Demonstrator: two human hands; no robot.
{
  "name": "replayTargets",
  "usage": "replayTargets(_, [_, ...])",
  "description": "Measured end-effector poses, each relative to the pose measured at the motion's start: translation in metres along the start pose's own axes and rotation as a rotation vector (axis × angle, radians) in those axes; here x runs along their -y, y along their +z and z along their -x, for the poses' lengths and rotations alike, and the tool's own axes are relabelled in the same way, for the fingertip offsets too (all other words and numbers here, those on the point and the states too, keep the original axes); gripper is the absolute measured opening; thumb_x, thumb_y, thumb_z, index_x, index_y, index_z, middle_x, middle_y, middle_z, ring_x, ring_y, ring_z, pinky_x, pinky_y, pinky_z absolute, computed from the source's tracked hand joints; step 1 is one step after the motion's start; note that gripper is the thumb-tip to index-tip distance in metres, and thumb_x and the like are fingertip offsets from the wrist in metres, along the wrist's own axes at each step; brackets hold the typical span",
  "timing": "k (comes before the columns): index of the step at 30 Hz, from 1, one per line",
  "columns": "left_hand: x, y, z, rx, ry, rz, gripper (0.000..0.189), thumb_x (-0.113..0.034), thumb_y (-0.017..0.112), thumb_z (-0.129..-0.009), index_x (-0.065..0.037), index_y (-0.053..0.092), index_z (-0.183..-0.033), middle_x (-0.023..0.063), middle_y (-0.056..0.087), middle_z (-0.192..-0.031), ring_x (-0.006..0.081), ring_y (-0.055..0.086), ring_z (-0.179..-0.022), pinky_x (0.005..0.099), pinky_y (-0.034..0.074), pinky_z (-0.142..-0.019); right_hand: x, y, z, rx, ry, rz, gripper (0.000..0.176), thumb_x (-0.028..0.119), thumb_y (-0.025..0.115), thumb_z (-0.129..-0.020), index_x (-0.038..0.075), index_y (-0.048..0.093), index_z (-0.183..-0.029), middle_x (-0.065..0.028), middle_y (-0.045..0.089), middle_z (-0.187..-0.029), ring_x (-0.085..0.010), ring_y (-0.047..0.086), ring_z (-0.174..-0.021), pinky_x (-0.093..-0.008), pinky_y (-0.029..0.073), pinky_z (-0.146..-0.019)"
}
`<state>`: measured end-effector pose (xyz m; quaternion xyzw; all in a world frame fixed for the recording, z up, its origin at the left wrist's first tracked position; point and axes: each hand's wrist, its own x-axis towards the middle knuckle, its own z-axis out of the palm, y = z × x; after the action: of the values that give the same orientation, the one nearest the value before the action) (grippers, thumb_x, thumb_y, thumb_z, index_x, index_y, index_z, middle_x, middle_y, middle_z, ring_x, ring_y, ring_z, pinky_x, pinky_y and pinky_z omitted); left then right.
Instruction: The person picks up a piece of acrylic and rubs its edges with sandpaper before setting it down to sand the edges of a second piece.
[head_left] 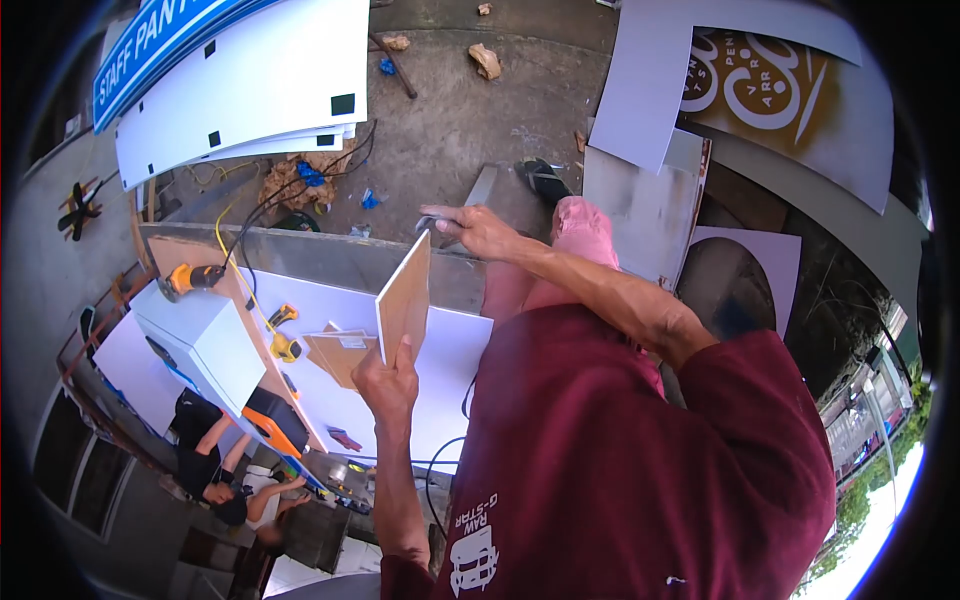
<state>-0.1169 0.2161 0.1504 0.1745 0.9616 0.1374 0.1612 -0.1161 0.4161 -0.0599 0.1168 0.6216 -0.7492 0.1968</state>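
Note:
My left hand (388, 385) grips the lower end of a thin rectangular board (408, 300) with a brown face and pale edges, held up on edge over the white work surface (440, 385). At the board's upper end is my right hand (475, 232), its fingers closed around a small dark grey, flat-looking piece (427, 222) whose kind I cannot make out. That piece is at or very near the board's top edge. Beside my left hand, several brown offcuts (340, 350) lie on the white surface, with a yellow and black cordless drill (285, 345) just beyond them.
A yellow power tool (190, 280) rests on the bench's wooden edge, near black and yellow cables. White panels with a blue sign (180, 50) stand at upper left. Two people (225, 490) work at lower left. A brown stencilled panel (765, 90) leans at upper right.

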Motion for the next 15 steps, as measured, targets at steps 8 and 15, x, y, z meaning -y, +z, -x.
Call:
replayTargets(8, [-0.002, -0.001, -0.001, 0.005, -0.003, 0.029, 0.014, -0.008, 0.074, -0.087, 0.006, 0.073, -0.089, 0.0232, 0.068, -0.072, 0.0421, 0.068, -0.064, 0.0458, 0.052, -0.06, 0.027, 0.038, 0.035, -0.049, -0.427, 0.147, 0.05, 0.026, 0.043, -0.108, 0.001, 0.039, -0.151, -0.019, 0.04, -0.157, -0.0344, 0.034, -0.148, -0.0433, 0.029, -0.124])
replayTargets(15, [0.0, 0.0, 0.005, 0.002, 0.019, 0.019, 0.016, -0.008, 0.072, -0.087, 0.008, 0.071, -0.09, 0.0236, 0.068, -0.072, 0.043, 0.068, -0.065, 0.0469, 0.053, -0.061, 0.024, 0.038, 0.029, -0.076, -0.302, 0.064, 0.044, 0.021, 0.042, -0.108, 0.002, 0.043, -0.148, -0.0211, 0.043, -0.154, -0.0374, 0.036, -0.146, -0.0443, 0.028, -0.124])
